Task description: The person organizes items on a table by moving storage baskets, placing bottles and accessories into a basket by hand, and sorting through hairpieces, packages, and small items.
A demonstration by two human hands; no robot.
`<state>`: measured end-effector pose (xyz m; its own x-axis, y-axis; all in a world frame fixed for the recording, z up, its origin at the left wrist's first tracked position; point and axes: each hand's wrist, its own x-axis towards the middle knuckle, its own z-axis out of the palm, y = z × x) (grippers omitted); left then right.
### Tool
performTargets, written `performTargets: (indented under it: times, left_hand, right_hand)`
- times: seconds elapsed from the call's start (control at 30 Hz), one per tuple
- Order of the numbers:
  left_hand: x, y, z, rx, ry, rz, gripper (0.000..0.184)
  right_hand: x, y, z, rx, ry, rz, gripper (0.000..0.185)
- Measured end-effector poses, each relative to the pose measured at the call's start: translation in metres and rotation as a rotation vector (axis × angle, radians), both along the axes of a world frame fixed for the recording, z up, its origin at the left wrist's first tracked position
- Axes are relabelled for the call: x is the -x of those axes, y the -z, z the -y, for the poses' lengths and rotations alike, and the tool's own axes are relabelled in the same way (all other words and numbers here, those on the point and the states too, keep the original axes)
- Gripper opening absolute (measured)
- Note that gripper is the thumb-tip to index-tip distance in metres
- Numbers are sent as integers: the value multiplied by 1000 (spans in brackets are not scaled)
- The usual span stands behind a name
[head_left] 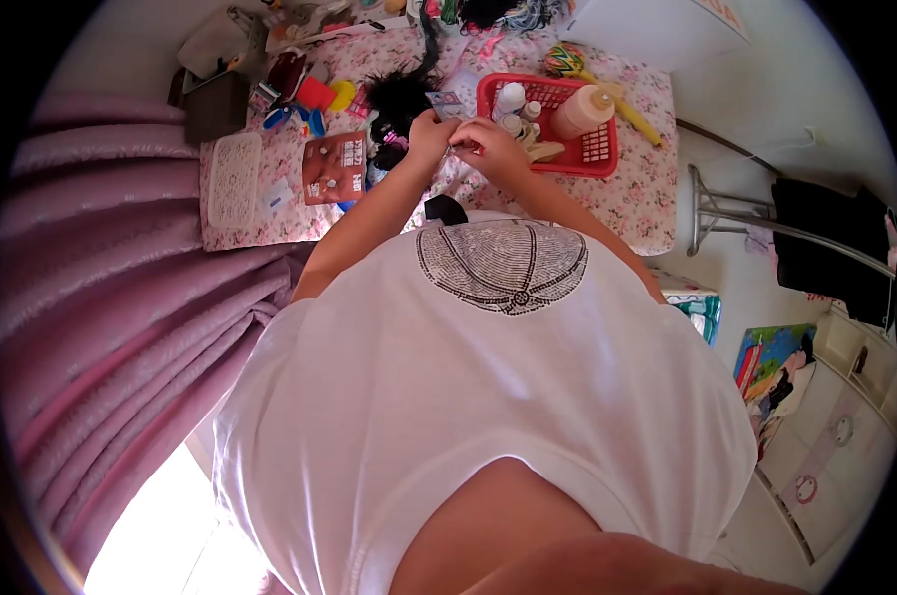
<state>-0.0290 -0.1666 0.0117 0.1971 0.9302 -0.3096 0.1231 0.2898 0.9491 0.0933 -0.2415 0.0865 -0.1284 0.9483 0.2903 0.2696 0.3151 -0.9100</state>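
My left hand (430, 137) and my right hand (492, 149) meet above the flowered table, fingers pinched together. A tiny dark thing shows at the right fingertips, too small to name. Whatever the left fingers hold is hidden. Just beyond the hands lies a small printed card (446, 102). A fluffy black bundle (397, 97) is close on the left. To the right of my right hand stands a red plastic basket (608, 159) with several white bottles and a large pale squeeze bottle (582, 109).
Left of my hands lie a red-brown packet (335, 169), a white lattice tray (234, 180) and blue-handled scissors (315, 121). A yellow tool (639, 117) rests behind the basket. Pink curtains (101, 228) hang at the left; a metal rack (726, 213) stands at the right.
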Motion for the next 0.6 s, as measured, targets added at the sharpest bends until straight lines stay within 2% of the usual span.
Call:
performTargets:
  times: [0.03,0.17,0.27,0.33,0.43,0.53,0.6]
  left_hand:
    - [-1,2,0,-36,-2,-34,19]
    - [-8,-2,1,48,2,165,16]
    - [-12,-23,0,165,27,222,16]
    - [-16,-47,2,205,-5,306,17]
    - [-7,-35,-10,190,9,284,16]
    - [-2,-37,-14,159,5,272,14]
    - [-2,-35,-17,152,34,257,14]
  right_hand:
    - [0,2,0,-5,12,-5,13]
    - [-6,12,-3,-80,59,5,12]
    - [-16,16,-5,47,191,-82,11]
    - [-32,-4,-1,33,382,-163,11]
    - [-71,-1,0,2,603,-372,12]
    - [-99,-6,8,33,725,-321,12]
    - [-114,11,11,36,795,-100,11]
